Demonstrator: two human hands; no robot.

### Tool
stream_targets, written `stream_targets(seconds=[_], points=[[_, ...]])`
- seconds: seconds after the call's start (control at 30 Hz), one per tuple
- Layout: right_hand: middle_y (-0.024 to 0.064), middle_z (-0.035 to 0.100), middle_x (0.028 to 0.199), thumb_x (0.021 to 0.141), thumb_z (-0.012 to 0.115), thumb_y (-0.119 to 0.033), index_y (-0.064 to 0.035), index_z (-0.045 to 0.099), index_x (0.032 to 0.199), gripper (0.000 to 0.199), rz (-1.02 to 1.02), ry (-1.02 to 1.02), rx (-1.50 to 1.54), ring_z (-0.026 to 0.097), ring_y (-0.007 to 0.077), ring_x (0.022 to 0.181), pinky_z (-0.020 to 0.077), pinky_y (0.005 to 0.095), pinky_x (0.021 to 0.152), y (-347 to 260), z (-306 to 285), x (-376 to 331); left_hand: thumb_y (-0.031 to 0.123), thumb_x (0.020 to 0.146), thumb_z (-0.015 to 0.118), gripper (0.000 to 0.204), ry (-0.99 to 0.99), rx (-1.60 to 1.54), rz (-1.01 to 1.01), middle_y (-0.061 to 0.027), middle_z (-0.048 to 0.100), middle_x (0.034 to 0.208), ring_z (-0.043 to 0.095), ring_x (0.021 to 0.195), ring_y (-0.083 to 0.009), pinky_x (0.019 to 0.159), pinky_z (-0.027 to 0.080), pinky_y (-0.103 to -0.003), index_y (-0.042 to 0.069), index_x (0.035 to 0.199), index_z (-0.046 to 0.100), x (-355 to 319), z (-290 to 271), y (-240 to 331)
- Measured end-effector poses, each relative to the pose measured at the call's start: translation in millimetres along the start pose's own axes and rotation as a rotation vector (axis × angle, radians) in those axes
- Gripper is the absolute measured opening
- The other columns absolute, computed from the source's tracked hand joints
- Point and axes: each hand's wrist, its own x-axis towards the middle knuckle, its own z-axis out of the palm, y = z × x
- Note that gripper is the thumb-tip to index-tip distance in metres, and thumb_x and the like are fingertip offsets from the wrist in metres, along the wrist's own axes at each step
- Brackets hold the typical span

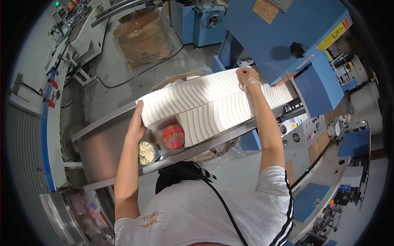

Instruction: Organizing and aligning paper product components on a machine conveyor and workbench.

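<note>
Two long rows of white, wavy-edged paper pieces point(205, 117) lie side by side in a sloping metal trough point(108, 149). My left hand point(136, 123) rests flat against the left end of the far row, fingers stretched along it. At the far row's right part, close to the blue machine, my right hand point(248, 75) is closed with its fingers curled in on the paper; what they grip, if anything, is hidden. A red round lidded tub point(173, 137) sits beside the near row's left end. Next to it stands a container point(147, 153) with crumpled cream-coloured contents.
A large blue machine point(283, 41) with a black knob rises at the right end of the trough. Behind the trough, an open cardboard box point(141, 39) stands on the floor near a black cable. Plastic bags point(90, 211) fill a bin at lower left.
</note>
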Motion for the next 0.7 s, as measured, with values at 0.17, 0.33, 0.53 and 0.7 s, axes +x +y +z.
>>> stream_targets(seconds=[0.17, 0.33, 0.53, 0.7], points=[[0.0127, 0.069, 0.086, 0.077, 0.067, -0.03, -0.0106, 0.073, 0.089, 0.024, 0.019, -0.019, -0.038, 0.066, 0.0302, 0.081, 0.0503, 0.0355, 0.078, -9.5, -4.0, -4.6, 0.063, 0.086, 0.049, 0.071, 0.01, 0.009, 0.003, -0.0033, 0.056, 0.128, 0.053, 0.114, -0.0168, 0.091, 0.041, -0.034, 0.011, 0.134, 0.047, -1.7, -0.1, -0.2], [0.0133, 0.069, 0.087, 0.077, 0.066, -0.031, -0.012, 0.073, 0.09, 0.023, 0.007, 0.014, -0.064, 0.066, 0.0316, 0.084, 0.0506, 0.0363, 0.078, -5.4, -0.3, -0.2, 0.063, 0.087, 0.049, 0.07, 0.032, 0.012, -0.002, -0.0032, 0.056, 0.127, 0.053, 0.114, -0.0166, 0.091, 0.041, -0.034, 0.011, 0.133, 0.047, -5.4, 4.2, 2.0], [0.0126, 0.07, 0.085, 0.077, 0.068, -0.027, -0.0109, 0.073, 0.087, 0.02, 0.028, 0.086, -0.082, 0.067, 0.0307, 0.081, 0.0511, 0.0344, 0.078, -1.5, 5.9, 4.0, 0.062, 0.087, 0.049, 0.068, 0.009, 0.014, -0.01, -0.0025, 0.057, 0.125, 0.054, 0.112, -0.0156, 0.089, 0.042, -0.033, 0.011, 0.132, 0.048, -3.0, 0.8, 0.9], [0.0117, 0.069, 0.09, 0.079, 0.064, -0.022, -0.013, 0.071, 0.09, 0.016, -0.025, 0.096, -0.252, 0.065, 0.0307, 0.085, 0.0503, 0.0362, 0.08, -11.9, 5.3, -1.4, 0.062, 0.087, 0.049, 0.067, 0.01, 0.015, -0.009, -0.0019, 0.058, 0.124, 0.054, 0.111, -0.0148, 0.087, 0.042, -0.031, 0.012, 0.132, 0.048, -1.2, -2.1, -1.1]])
